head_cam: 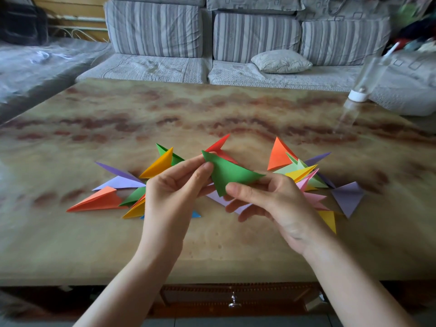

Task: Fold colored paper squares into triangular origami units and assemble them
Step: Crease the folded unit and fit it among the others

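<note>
I hold the green folded paper triangle (226, 173) in the air between both hands. My left hand (172, 192) pinches its upper left corner between thumb and forefinger, and my right hand (271, 199) grips its lower edge near the right tip, thumb in front, fingers behind. Just behind the green triangle's top corner pokes a red folded paper unit (219, 147); whether it is tucked into the green one or lies on the marbled tabletop (212, 244) beyond it, I cannot tell. I judge most of the assembly lies ahead, since loose units are scattered about: a flat orange folded unit (99, 200) well left of the green triangle, a purple folded triangle (348, 197) well to its right, a lilac paper piece (219, 199) just below it. To do this step well I should pinch only near the corners, so the bowed middle can flatten along its crease instead of crumpling, line up the edges before pressing, then run a nail along the fold. Any point going into a pocket should enter straight, lest the thin paper tear.
</note>
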The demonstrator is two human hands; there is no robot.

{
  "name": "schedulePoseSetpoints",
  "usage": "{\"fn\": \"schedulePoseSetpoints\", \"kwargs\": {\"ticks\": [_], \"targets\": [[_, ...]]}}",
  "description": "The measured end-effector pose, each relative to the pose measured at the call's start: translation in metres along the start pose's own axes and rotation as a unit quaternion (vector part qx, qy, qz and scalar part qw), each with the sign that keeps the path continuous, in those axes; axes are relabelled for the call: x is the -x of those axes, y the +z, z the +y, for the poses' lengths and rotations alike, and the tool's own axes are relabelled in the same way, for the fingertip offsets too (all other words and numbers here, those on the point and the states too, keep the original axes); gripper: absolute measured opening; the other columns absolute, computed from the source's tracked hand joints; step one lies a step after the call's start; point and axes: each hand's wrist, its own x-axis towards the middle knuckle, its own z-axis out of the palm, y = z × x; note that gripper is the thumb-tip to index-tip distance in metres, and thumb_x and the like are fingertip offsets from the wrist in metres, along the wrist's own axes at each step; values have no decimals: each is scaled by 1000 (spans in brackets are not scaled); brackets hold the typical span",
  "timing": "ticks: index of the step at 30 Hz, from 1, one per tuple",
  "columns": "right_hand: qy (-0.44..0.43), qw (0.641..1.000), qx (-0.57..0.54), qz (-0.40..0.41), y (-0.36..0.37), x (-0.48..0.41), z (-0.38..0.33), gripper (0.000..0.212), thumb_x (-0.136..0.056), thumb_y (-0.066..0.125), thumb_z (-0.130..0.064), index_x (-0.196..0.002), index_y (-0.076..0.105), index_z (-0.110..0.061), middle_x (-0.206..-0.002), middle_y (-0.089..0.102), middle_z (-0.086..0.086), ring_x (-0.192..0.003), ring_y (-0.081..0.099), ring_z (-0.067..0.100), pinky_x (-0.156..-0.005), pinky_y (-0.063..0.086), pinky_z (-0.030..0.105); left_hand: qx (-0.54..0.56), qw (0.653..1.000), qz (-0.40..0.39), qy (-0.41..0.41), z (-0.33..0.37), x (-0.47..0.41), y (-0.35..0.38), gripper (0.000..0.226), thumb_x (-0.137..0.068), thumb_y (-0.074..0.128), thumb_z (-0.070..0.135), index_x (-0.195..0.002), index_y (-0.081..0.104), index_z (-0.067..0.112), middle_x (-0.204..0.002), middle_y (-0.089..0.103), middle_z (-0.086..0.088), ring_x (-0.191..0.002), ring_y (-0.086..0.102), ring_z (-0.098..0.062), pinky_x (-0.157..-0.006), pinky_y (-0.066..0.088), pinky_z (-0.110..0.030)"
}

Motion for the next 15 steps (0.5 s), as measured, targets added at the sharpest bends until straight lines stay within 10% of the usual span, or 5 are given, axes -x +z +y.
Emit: {"fn": "schedulePoseSetpoints", "kwargs": {"ticks": [15], "targets": [[-9, 1000, 24, 4, 15, 1, 7, 6, -78, 70, -8, -80, 73, -4, -74, 74, 9, -54, 63, 16, -50, 44, 20, 58, 998, 24, -20, -1, 2, 4, 17, -84, 59, 7, -95, 71, 10, -80, 75, -1, -70, 70, -8, -61, 52, -14]]}}
